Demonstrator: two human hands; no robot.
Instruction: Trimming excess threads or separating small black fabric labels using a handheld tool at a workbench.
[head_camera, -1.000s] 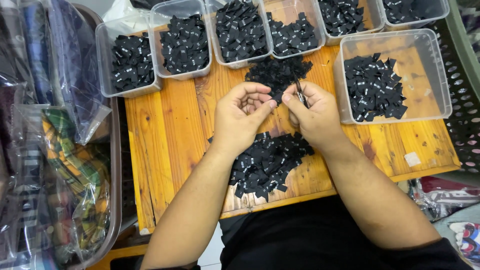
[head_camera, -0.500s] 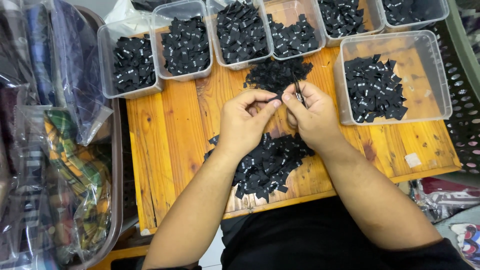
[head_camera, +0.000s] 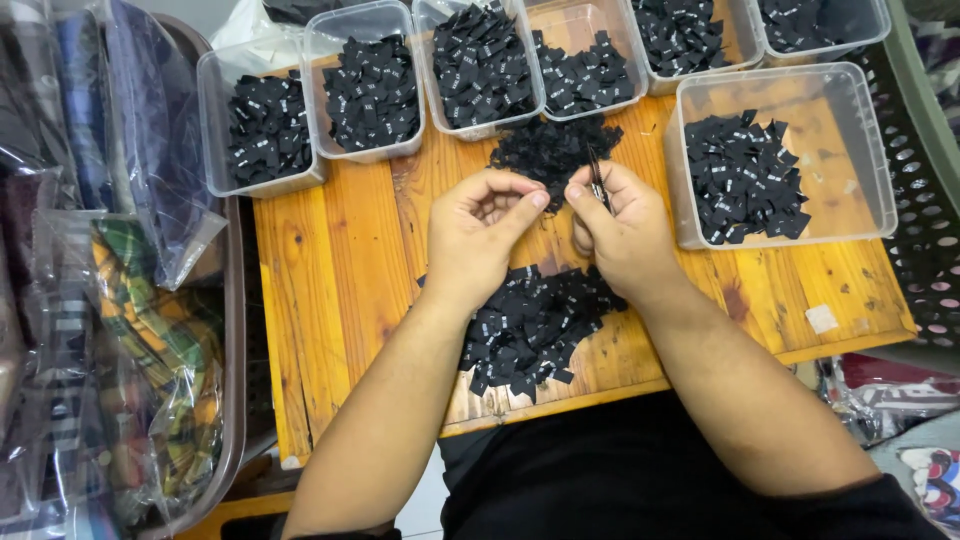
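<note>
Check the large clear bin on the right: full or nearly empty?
Partly filled. In the large clear bin, black labels cover only the left half; its right half shows bare bottom.

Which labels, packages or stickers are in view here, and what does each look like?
Pile of small black fabric labels: on the wooden table, under both wrists.
Second black label pile: just beyond the fingertips.
Clear plastic tubs: along the far edge, holding black labels.
Clear bagged fabrics: left side.
Small white sticker: table's right corner.

The table (head_camera: 340, 280) was glossy varnished wood, the tubs (head_camera: 880, 160) were clear smooth plastic, and the black labels (head_camera: 530, 330) looked like matt woven cloth.
</note>
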